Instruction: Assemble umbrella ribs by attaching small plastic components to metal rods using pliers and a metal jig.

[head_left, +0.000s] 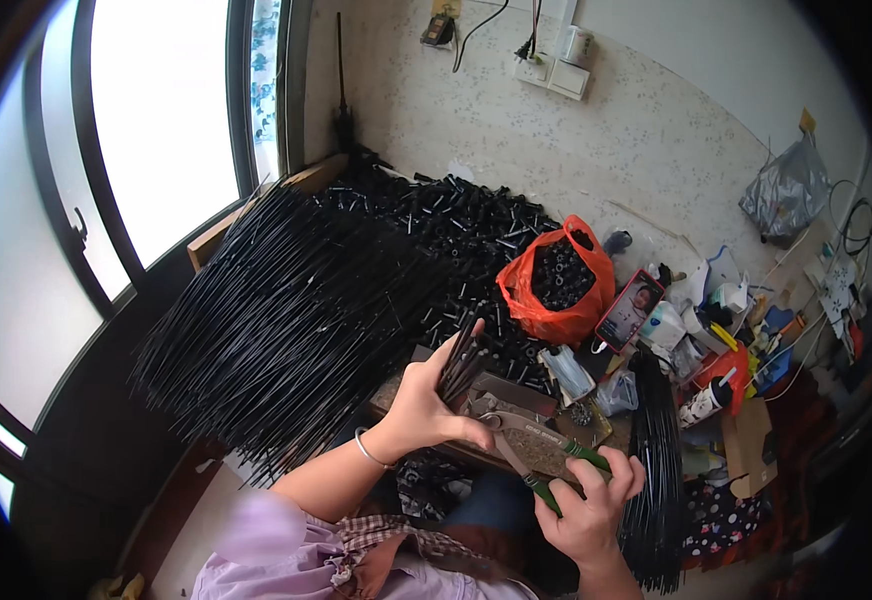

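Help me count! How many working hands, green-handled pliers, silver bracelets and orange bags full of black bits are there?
Hands: 2, the left hand and the right hand
Green-handled pliers: 1
Silver bracelet: 1
Orange bag of black bits: 1
Total: 5

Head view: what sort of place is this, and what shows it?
Probably a small workshop, perhaps home-based: a big spread of thin black rods, an orange-red bag full of small black parts, and a green-handled plier-like tool in the right hand.
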Action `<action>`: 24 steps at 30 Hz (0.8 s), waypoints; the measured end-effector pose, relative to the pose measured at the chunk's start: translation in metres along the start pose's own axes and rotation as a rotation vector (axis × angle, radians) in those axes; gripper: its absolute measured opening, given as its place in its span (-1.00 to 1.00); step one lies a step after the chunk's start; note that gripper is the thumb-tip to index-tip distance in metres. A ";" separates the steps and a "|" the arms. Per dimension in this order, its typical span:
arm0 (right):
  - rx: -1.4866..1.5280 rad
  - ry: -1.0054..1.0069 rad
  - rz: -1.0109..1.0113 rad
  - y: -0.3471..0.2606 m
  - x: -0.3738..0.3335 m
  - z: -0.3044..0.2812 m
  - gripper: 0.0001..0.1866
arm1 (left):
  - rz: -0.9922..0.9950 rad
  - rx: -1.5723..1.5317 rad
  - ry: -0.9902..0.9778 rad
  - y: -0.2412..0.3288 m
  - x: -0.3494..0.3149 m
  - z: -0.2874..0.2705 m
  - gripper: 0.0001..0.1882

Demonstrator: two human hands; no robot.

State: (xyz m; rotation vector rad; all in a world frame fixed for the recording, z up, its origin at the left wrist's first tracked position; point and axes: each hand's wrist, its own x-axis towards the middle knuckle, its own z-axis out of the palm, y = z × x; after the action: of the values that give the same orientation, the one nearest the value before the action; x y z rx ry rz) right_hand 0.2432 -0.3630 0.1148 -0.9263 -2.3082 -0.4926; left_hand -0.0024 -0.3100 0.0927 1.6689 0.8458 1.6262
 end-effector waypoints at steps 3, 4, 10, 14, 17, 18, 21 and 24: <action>-0.122 -0.009 -0.064 0.003 0.008 -0.004 -0.85 | 0.062 0.082 0.073 0.000 -0.004 0.003 0.15; 0.101 -0.033 -0.064 0.011 0.006 -0.002 -0.82 | 0.060 0.081 0.095 0.000 -0.005 0.001 0.13; 1.968 -0.550 0.815 0.006 -0.034 0.033 -0.69 | 0.085 -0.088 -0.002 0.004 -0.002 -0.004 0.00; 1.902 -0.817 0.717 -0.004 -0.027 0.049 -0.59 | 0.022 -0.010 -0.010 0.008 0.000 0.002 -0.11; 0.994 -0.489 0.479 -0.008 0.001 0.037 -0.41 | 0.043 0.123 -0.029 0.008 -0.001 -0.002 -0.20; 1.001 -0.497 0.473 -0.007 0.006 0.035 -0.41 | 0.028 0.105 0.006 0.006 -0.003 -0.003 -0.19; 0.510 -0.189 0.133 0.001 0.014 0.029 -0.62 | 0.081 -0.004 0.096 0.003 -0.004 -0.008 -0.30; 1.746 -0.694 0.802 -0.014 -0.019 0.038 -0.77 | -0.067 -0.326 -0.052 0.017 0.003 -0.010 -0.32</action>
State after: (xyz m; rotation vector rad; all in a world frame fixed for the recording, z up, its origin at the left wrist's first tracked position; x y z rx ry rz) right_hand 0.2298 -0.3619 0.0722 -0.8548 -1.5450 2.0392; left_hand -0.0121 -0.3176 0.1082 1.4321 0.5683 1.5717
